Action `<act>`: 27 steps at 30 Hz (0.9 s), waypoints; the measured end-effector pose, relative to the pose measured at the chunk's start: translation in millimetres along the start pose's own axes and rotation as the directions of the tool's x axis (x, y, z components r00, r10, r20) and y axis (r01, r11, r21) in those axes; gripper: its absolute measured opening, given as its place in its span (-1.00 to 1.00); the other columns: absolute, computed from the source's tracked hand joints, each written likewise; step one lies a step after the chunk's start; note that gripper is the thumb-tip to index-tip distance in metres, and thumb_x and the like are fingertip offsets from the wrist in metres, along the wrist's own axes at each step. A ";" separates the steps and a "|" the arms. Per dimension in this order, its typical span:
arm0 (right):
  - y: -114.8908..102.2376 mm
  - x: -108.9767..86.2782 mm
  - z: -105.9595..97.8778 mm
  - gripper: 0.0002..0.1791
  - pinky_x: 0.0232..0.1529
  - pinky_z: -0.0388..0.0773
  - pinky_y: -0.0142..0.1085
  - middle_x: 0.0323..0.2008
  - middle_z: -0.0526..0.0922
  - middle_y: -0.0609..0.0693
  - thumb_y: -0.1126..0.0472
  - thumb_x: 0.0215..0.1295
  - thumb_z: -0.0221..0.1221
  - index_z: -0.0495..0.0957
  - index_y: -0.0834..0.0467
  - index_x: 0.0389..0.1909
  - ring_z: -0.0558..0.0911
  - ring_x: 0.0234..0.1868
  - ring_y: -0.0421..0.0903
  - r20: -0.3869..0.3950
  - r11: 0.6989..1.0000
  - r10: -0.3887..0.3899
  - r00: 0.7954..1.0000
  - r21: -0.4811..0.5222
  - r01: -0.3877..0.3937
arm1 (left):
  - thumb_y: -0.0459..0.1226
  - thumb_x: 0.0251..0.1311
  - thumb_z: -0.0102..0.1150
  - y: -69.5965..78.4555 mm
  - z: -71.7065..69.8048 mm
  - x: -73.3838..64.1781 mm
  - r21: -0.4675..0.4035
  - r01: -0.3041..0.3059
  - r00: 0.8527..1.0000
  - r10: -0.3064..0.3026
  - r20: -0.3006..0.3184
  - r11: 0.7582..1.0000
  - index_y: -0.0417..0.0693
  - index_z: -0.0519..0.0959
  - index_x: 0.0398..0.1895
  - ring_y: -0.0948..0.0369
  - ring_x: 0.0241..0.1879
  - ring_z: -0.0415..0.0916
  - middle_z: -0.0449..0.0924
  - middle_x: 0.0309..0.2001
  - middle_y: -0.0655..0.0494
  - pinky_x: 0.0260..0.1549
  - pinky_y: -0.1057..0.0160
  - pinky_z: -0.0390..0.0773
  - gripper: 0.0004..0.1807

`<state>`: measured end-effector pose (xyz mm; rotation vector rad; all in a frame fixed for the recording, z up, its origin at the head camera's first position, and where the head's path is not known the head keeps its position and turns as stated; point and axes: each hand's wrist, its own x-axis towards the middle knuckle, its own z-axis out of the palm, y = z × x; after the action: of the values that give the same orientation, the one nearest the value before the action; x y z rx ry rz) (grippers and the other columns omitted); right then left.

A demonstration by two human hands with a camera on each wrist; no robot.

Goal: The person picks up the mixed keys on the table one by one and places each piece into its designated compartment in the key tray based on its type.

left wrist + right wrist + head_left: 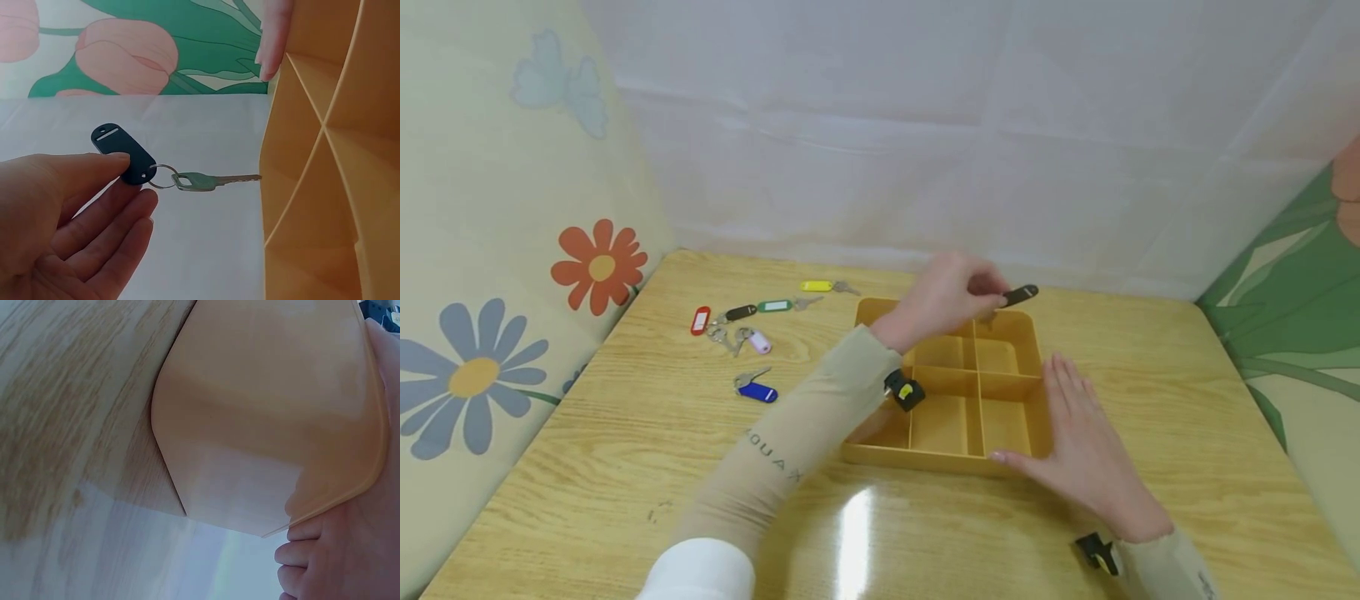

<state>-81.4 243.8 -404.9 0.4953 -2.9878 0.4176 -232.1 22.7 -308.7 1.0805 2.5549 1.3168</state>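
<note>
Above the far right corner of an orange divided box, my left hand pinches a black key tag between thumb and fingers. From the tag's ring hangs a key, its tip pointing at the box in the left wrist view. My right hand rests against the box's right side. Its fingers lie straight along the right wall and its thumb reaches to the front corner. The left forearm hides part of the box's left compartments.
Several tagged keys lie on the wooden table left of the box: yellow, green, black, red, lilac and blue. A white cloth hangs behind, with floral panels at both sides.
</note>
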 end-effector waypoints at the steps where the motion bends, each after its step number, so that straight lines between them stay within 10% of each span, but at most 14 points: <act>1: 0.0 0.1 0.2 0.46 0.54 -0.31 -0.02 0.59 -0.38 0.21 -0.58 0.11 0.19 -0.36 0.31 0.59 -0.20 0.59 0.21 0.001 1.000 0.002 1.000 0.000 -0.002 | -0.32 0.35 0.33 -0.9 2.1 0.7 -0.010 -0.008 1.000 0.008 -0.002 1.000 -0.13 0.72 -0.09 0.35 -0.30 0.64 0.72 -0.29 0.19 -0.22 0.46 0.60 -0.87; 13: -1.5 -0.4 -0.8 0.45 0.53 -0.27 0.01 0.59 -0.36 0.23 -0.56 0.12 0.21 -0.35 0.33 0.59 -0.17 0.58 0.25 -0.015 1.000 -0.010 1.000 0.000 0.010 | -0.37 0.31 0.35 -14.8 25.3 6.2 -0.012 -0.020 1.000 0.020 -0.021 1.000 -0.12 0.70 -0.18 0.38 -0.34 0.60 0.68 -0.34 0.23 -0.30 0.48 0.59 -0.93; 21: -1.6 -0.5 -0.7 0.45 0.53 -0.27 0.01 0.59 -0.35 0.23 -0.54 0.12 0.23 -0.34 0.33 0.59 -0.22 0.59 0.20 -0.015 1.000 -0.007 1.000 0.010 0.007 | -0.21 0.44 0.24 -18.3 32.1 7.7 0.112 0.102 0.995 -0.100 -0.027 0.988 -0.07 0.57 0.30 0.17 0.13 0.55 0.60 0.21 0.06 0.08 0.34 0.53 -0.58; 27: -1.3 -0.4 -0.9 0.44 0.53 -0.30 0.01 0.59 -0.37 0.23 -0.53 0.13 0.23 -0.32 0.35 0.58 -0.25 0.59 0.18 -0.008 1.000 -0.010 1.000 0.015 0.010 | -0.11 0.47 0.19 -14.7 26.4 2.2 0.114 0.105 0.994 -0.102 -0.032 0.988 -0.07 0.53 0.36 0.17 0.23 0.49 0.58 0.25 0.04 0.19 0.27 0.48 -0.53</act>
<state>-80.5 243.0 -403.7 0.5083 -2.9758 0.4398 -232.4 36.6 -335.7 0.9390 2.6958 1.1798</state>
